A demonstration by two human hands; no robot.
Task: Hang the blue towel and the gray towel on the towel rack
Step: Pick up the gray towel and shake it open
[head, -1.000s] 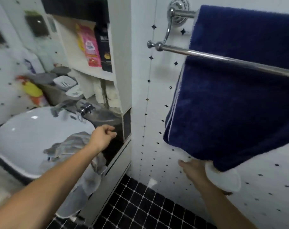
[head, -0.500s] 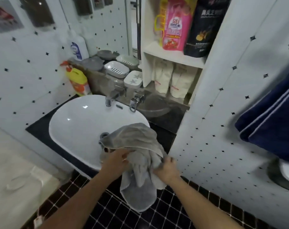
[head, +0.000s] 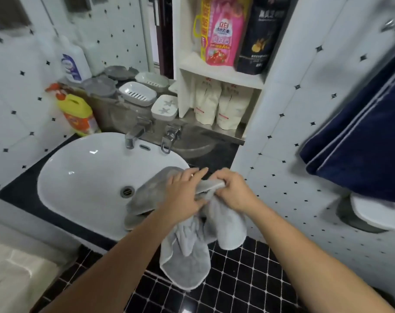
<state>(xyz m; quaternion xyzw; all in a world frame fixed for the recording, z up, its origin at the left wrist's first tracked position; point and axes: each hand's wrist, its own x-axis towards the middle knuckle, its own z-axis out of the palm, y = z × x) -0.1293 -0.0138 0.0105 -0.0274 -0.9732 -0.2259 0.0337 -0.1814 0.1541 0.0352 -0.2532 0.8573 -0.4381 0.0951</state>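
Since half a second ago both hands have moved up and farther from the camera, from the middle of the gray towel (head: 185, 263) to its top fold, and they now sit closer together.

At the far left a white bottle (head: 73, 64) and a yellow bottle (head: 77, 114) stand at the back of the dark counter (head: 18, 190). The white sink (head: 83, 177) is set into the counter, with a metal tap (head: 135, 132) at its far rim and soap dishes (head: 137, 93) behind that.

The gray towel lies bunched over the sink's near right rim. Part of it rests on the basin edge and the rest hangs down in front over the black-tiled floor (head: 248, 279).

The left hand (head: 185, 195) lies on top of the towel with its fingers nearly straight and flat on the cloth. I cannot tell whether its thumb pinches anything. Just to its right, the right hand (head: 232, 190) has its fingers curled round a narrow fold of the same towel, gripping it. The two hands almost touch.

Beyond them a white shelf (head: 221, 75) holds a pink pouch (head: 221, 30) and a dark pouch (head: 259, 35).

At the far right the blue towel (head: 361, 143) hangs against the tiled wall, well apart from both hands. Its top is blurred, so what it hangs from cannot be made out
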